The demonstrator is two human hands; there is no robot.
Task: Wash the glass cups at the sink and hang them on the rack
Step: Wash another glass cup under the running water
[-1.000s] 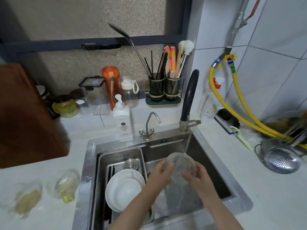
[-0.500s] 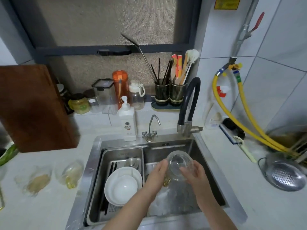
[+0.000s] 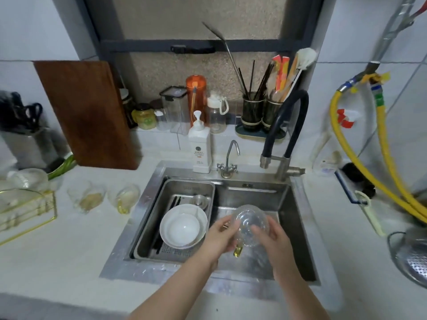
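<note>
A clear glass cup (image 3: 248, 219) with a yellowish handle is held over the steel sink (image 3: 251, 192), its mouth turned toward me. My left hand (image 3: 221, 236) grips its left side and my right hand (image 3: 272, 236) grips its right side, fingers curled over the rim. Two more glass cups (image 3: 87, 198) (image 3: 123, 197) lie on the counter left of the sink. A gold wire rack (image 3: 27, 211) stands at the far left, with another glass (image 3: 27, 177) behind it.
A steel drain basket (image 3: 184, 188) in the sink's left half holds white bowls (image 3: 182, 227). A soap bottle (image 3: 199, 148), small tap (image 3: 228, 158) and black faucet (image 3: 286, 125) line the back edge. A wooden board (image 3: 85, 112) leans left; a colander (image 3: 411, 257) and yellow hoses (image 3: 381, 158) are right.
The view has swung left and pulled back, bringing the rack and knife block into sight. Both hands still hold the cup over the sink, turned slightly.
</note>
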